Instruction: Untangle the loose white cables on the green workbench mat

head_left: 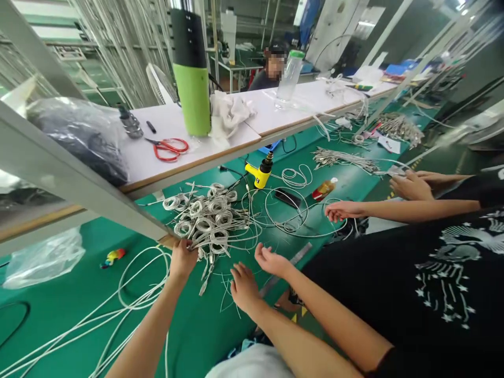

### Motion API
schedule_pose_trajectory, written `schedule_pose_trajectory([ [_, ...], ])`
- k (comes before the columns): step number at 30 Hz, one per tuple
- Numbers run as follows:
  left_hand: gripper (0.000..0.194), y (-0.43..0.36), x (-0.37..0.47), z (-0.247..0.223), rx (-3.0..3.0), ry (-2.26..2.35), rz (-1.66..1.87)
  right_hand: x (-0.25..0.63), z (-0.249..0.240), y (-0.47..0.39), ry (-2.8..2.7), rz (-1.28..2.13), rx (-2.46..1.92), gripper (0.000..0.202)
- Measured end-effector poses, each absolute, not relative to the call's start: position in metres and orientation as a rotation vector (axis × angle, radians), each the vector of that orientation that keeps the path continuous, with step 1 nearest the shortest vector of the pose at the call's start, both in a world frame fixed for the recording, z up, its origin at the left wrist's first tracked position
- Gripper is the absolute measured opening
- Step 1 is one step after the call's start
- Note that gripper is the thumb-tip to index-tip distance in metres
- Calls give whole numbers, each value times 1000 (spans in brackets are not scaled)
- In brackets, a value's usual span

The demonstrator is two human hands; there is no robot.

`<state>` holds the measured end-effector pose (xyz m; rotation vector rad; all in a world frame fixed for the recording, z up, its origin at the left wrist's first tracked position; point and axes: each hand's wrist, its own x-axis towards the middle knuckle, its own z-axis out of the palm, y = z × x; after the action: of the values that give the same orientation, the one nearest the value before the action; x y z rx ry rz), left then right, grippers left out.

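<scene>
Your left hand [181, 260] is at the near edge of the heap of small coiled white cables [207, 218], fingers curled onto the nearest coil — it looks like a loose grasp, though the fingertips are hidden among the loops. Your right hand [244, 286] hovers low over the green table mat [59, 304] just right of the heap, palm down and fingers half spread, holding nothing; a few thin loose wire ends lie under and beside it.

The heap itself sits in the middle of the mat, under the front edge of the raised white shelf [189, 149]. To your left, long loose white cables [129, 302] run across the mat toward you, with a crumpled clear plastic bag [43, 257] farther left.

Beside you on the right, a person in a black printed T-shirt [433, 283] has one open hand [271, 260] near yours, palm up and empty, and another hand [342, 210] stretched out over wide loops of white cable — well apart from the heap. A yellow heat gun [260, 173] lies behind the heap, beneath the shelf edge.

On the shelf stand a tall green and black cylinder [191, 73] and red-handled scissors [169, 148].
</scene>
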<state>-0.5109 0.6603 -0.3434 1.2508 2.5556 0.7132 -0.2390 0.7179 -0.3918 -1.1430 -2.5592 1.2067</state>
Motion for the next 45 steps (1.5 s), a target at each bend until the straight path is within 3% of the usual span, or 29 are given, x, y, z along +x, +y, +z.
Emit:
schedule_pose_trajectory([
  [6, 25, 649, -509, -343, 1268, 2397, 884, -313, -406, 691, -2714, 796, -1226, 56],
  [10, 23, 640, -502, -350, 1267, 2330, 948, -312, -414, 700, -2763, 647, -1208, 64],
  [13, 20, 637, -502, -354, 1266, 2288, 971, -296, -414, 705, -2838, 584, -1087, 59],
  [16, 21, 637, -505, -356, 1250, 2283, 973, -277, -413, 710, -2913, 545, -986, 54],
  [20, 25, 636, -508, -358, 1228, 2317, 976, -235, -415, 713, -3018, 529, -896, 62],
  [26, 21, 628, -499, -362, 1187, 2384, 959, -175, -416, 698, -3056, 396, -1015, 59],
  [34, 23, 618, -480, -354, 1094, 2581, 908, -265, -428, 670, -3052, 528, -596, 70],
  [41, 21, 618, -484, -364, 1172, 2611, 845, -227, -440, 680, -3034, 518, -655, 67],
  [45, 25, 614, -483, -379, 1257, 2517, 874, -182, -444, 697, -2986, 436, -977, 69],
])
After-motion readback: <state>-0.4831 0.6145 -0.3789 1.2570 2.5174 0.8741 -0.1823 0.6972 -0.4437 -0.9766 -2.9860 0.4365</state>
